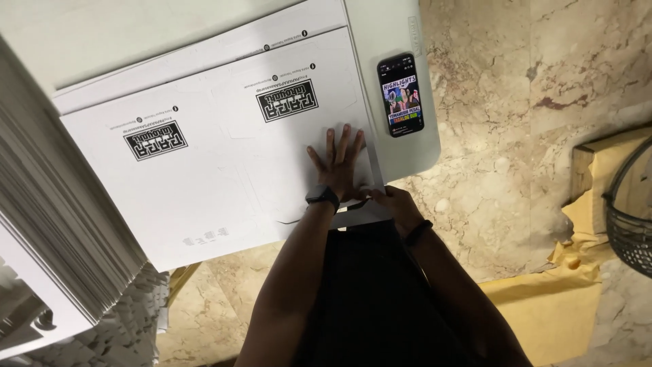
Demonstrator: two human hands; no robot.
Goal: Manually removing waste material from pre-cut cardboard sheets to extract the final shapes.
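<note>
Marbled beige stone floor [516, 136] lies under a pale grey-white table [401, 153] seen from above. On the table rests a large flat white die-cut cardboard sheet [204, 177] with black printed emblems; it sits on further sheets of the same kind and overhangs the table's near edge. Left hand [337, 165], a dark smartwatch [322, 196] at the wrist, lies flat on the sheet near its near right corner, fingers spread and extended, grasping nothing. Right hand [396, 204] is just beside it at the sheet's near right edge, fingers closed on a narrow strip of cardboard trim [374, 170] along that edge; a dark band [418, 232] circles its wrist. Black smartphone [401, 94], screen lit, lies by the table's right edge, apart from the sheet. Tall stack of white sheets [54, 224] stands along the left. Dark wire basket [628, 217] sits at far right, off the table.
</note>
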